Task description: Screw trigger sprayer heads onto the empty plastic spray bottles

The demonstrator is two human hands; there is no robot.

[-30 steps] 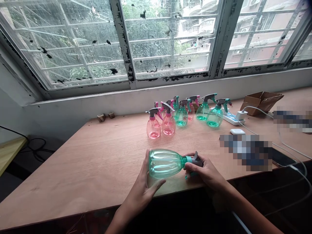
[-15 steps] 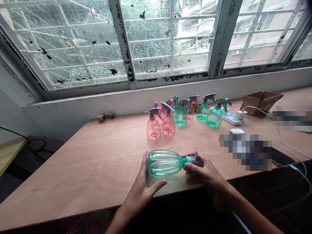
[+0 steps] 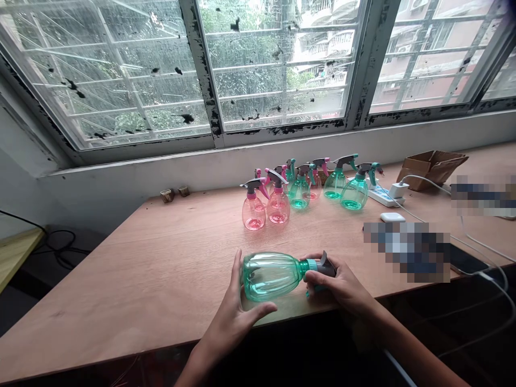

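Note:
A clear green spray bottle (image 3: 271, 275) lies on its side near the front edge of the wooden table (image 3: 169, 269), its base to the left. My left hand (image 3: 236, 317) cups the bottle's base, with fingers behind it and the thumb under its front. My right hand (image 3: 338, 285) is closed around the grey spray head (image 3: 324, 266) and the neck at the bottle's right end.
Several pink and green spray bottles (image 3: 300, 188) stand in a cluster at the back of the table. To the right lie a white power strip (image 3: 382, 194) with cables, a small white case (image 3: 392, 217), a cardboard box (image 3: 433, 167) and a phone (image 3: 465, 260). Windows run behind.
The bottle has shifted slightly left and lower in my hands. My left thumb has curled further under its body. The right hand stays on the spray head.

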